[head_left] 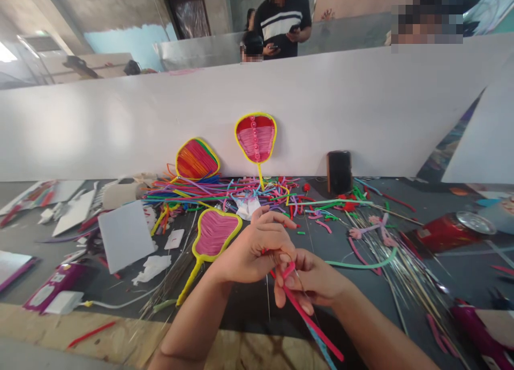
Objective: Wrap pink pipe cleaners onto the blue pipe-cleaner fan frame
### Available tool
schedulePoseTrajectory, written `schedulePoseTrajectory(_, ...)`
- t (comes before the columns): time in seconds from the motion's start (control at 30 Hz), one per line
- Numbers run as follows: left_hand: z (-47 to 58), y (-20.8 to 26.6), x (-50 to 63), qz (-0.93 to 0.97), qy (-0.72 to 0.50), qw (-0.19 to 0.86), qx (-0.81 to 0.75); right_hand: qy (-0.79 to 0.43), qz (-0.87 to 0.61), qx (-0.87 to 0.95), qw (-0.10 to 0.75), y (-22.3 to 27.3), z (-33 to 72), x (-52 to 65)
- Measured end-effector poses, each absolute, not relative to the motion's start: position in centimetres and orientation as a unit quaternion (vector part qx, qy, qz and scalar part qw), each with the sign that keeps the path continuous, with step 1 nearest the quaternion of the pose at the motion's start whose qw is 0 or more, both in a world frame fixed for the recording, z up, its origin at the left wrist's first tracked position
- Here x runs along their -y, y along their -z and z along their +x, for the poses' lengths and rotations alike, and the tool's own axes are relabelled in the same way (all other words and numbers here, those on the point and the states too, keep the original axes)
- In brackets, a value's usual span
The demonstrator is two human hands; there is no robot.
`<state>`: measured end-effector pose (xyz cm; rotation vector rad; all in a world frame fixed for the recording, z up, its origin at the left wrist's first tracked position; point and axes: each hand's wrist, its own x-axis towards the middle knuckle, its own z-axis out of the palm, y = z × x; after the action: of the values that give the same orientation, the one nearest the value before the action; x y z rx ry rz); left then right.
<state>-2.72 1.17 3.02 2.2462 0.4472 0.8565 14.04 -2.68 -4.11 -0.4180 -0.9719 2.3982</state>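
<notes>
A bright pink pipe cleaner (pixel 313 323) slants down to the right from between my hands, with its top end bent. My left hand (pixel 257 249) is closed, thumb and forefinger pinching at that bent end, where the fingers partly hide it. My right hand (pixel 317 279) curls its fingers around the pink pipe cleaner just below. A light blue strip (pixel 323 346) hangs under the pink one; what it is attached to is hidden. Beyond my left forearm lies a pink fan with a yellow rim (pixel 219 233), flat on the dark table.
Against the white partition (pixel 120 118) lean a red-and-pink fan (pixel 265 140), an orange-red fan (pixel 197 158) and a black phone (pixel 339 172). Pipe cleaners (pixel 193 190) pile up beneath them. Thin wires (pixel 395 273) and a red can (pixel 453 232) lie right. A person (pixel 283 22) stands beyond.
</notes>
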Motion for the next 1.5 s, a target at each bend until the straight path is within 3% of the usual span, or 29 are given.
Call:
schedulePoseTrajectory(0.23, -3.3, -3.4, -1.2, 0.866, -0.324, 0.323, -0.201, -0.776, -0.269, 0.429, 0.377, 3.1, 14.4, 1.9)
schedulePoseTrajectory(0.4, -3.6, -3.5, -1.3, 0.873, -0.299, 0.286, -0.259, -0.671, -0.362, 0.522, 0.382, 2.0, 16.0, 1.3)
schedulePoseTrajectory(0.6, -3.5, -3.6, -1.2, 0.869, -0.284, 0.249, -0.32, -0.441, -0.487, 0.639, 0.4, 0.2, 17.2, 2.5)
schedulePoseTrajectory(0.83, -2.9, -3.6, -0.9, 0.839, -0.29, 0.218, -0.406, -0.131, -0.406, 0.792, 0.438, -1.0, 16.2, 4.4)
schedulePoseTrajectory(1.03, -2.6, -3.6, -0.8, 0.818, -0.296, 0.224, -0.439, 0.107, -0.352, 0.859, 0.357, -0.1, 15.1, 4.9)
schedulePoseTrajectory(1.13, -2.7, -3.4, -1.0, 0.828, -0.293, 0.222, -0.422, 0.048, -0.349, 0.864, 0.36, -0.2, 15.3, 4.7)
schedulePoseTrajectory(1.23, -3.1, -3.2, -1.5, 0.837, -0.308, 0.255, -0.374, -0.178, -0.353, 0.823, 0.407, -0.4, 16.2, 3.9)
schedulePoseTrajectory(1.33, -3.4, -2.8, -1.9, 0.829, -0.352, 0.32, -0.294, -0.433, -0.398, 0.669, 0.455, -0.3, 16.9, 2.8)
schedulePoseTrajectory(1.4, -3.3, -2.6, -1.9, 0.824, -0.372, 0.351, -0.245, -0.587, -0.383, 0.566, 0.434, 0.3, 16.8, 2.3)
schedulePoseTrajectory(1.5, -2.8, -2.3, -1.7, 0.825, -0.371, 0.371, -0.211, -0.753, -0.281, 0.491, 0.337, 1.4, 15.7, 2.3)
